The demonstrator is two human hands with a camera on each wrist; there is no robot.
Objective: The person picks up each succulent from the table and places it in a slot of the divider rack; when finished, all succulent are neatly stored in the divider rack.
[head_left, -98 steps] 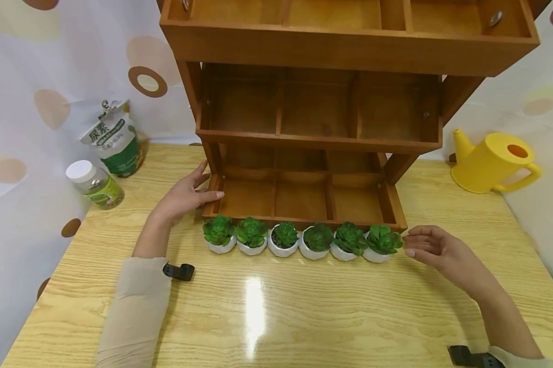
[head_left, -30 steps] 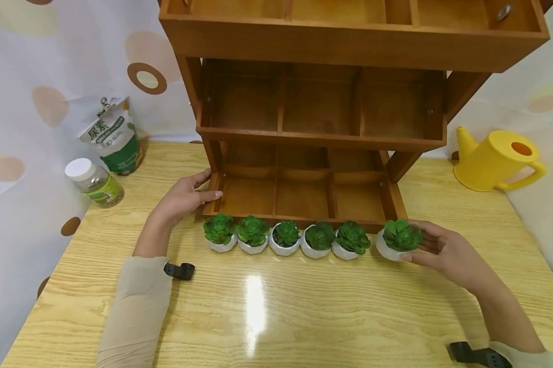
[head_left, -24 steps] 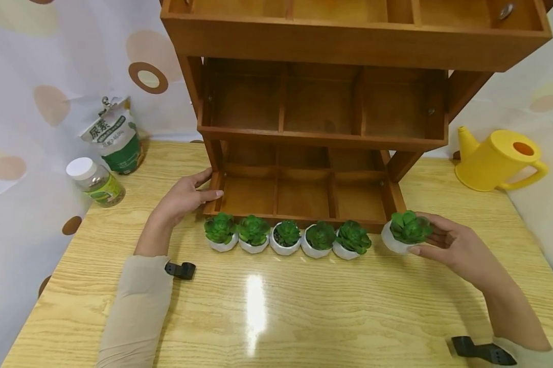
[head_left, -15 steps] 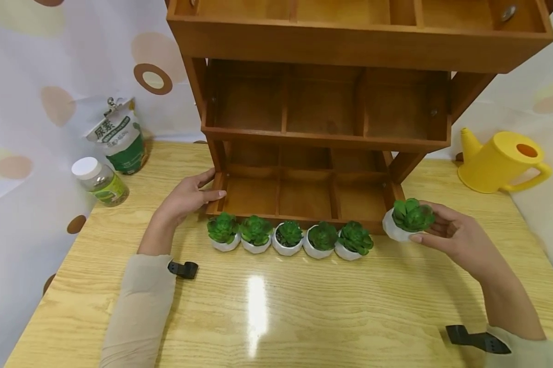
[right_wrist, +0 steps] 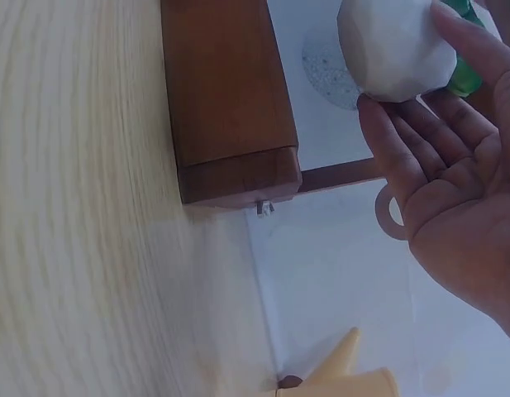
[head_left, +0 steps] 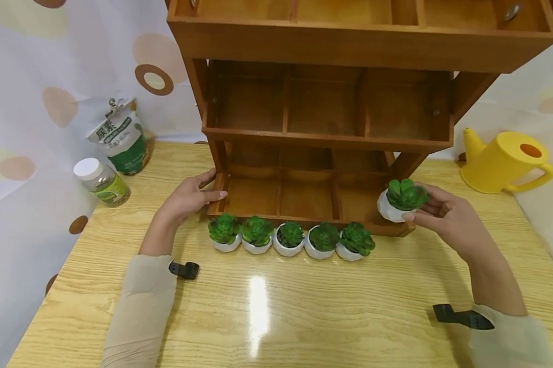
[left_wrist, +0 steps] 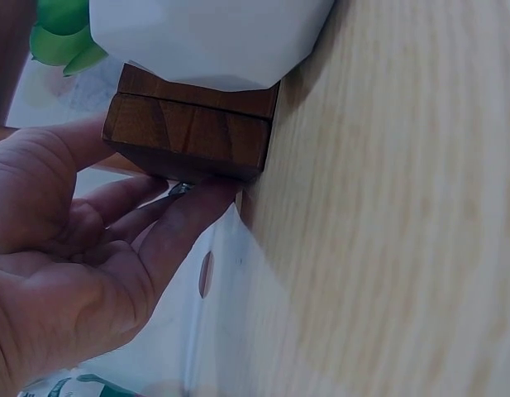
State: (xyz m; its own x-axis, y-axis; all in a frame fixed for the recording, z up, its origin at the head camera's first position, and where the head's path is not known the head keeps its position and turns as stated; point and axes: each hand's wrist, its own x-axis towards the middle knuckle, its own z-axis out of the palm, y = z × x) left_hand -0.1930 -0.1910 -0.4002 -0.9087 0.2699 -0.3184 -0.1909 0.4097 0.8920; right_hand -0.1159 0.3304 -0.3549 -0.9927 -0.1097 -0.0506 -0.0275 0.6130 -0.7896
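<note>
My right hand (head_left: pixel 456 220) pinches a small potted succulent (head_left: pixel 402 197), green leaves in a white faceted pot, above the right end of the wooden shelf's bottom tier (head_left: pixel 304 222). In the right wrist view the white pot (right_wrist: pixel 395 50) sits between thumb and fingertips, raised over the tier's corner. My left hand (head_left: pixel 186 197) grips the tier's left side, thumb over the rim. From the left wrist, its fingers (left_wrist: pixel 188 223) lie along the outside of the wooden corner (left_wrist: pixel 188 136). Several matching succulents (head_left: pixel 290 237) stand in a row along the tier's front.
The shelf's middle tier (head_left: pixel 327 135) and top tier (head_left: pixel 364 46) overhang the bottom one. A yellow watering can (head_left: pixel 506 161) stands at the right. To the left are a white-lidded jar (head_left: pixel 101 181) and a clipped green-and-white bag (head_left: pixel 122 138). A patterned cloth hangs behind.
The right hand has taken the rightmost succulent from the row, lifted it, and brought it back and slightly left over the tier's right end. My left hand keeps its hold on the shelf.
</note>
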